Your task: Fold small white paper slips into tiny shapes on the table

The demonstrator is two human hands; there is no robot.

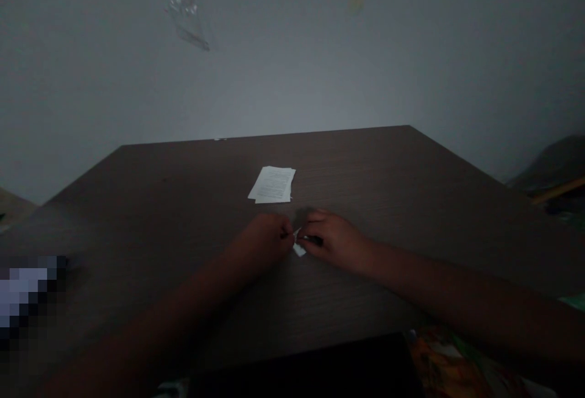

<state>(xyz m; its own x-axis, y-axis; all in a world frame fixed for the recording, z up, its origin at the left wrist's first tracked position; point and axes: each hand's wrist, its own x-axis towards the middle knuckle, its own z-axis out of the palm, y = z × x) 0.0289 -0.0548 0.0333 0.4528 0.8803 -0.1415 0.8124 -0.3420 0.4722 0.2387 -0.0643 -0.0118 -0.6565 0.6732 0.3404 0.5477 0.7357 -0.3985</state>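
Note:
Between my two hands, low over the middle of the table, is a small piece of white paper [299, 250]. My left hand [270, 234] is closed, with thumb and forefinger pinching the paper's left side. From the right, my right hand [329, 236] pinches the same paper with its fingertips. The fingers cover much of the paper, so its full shape and any folds are hidden. Just beyond my hands lies a small stack of printed white sheets [273, 184], slightly fanned, touched by neither hand.
The dark wooden table [365, 172] meets a pale wall [320, 69] at its far edge. A blurred-out object [27, 291] lies at the left. A black shape [311, 370] crosses the near edge, with colourful cloth [445, 361] beside it. The room is dim.

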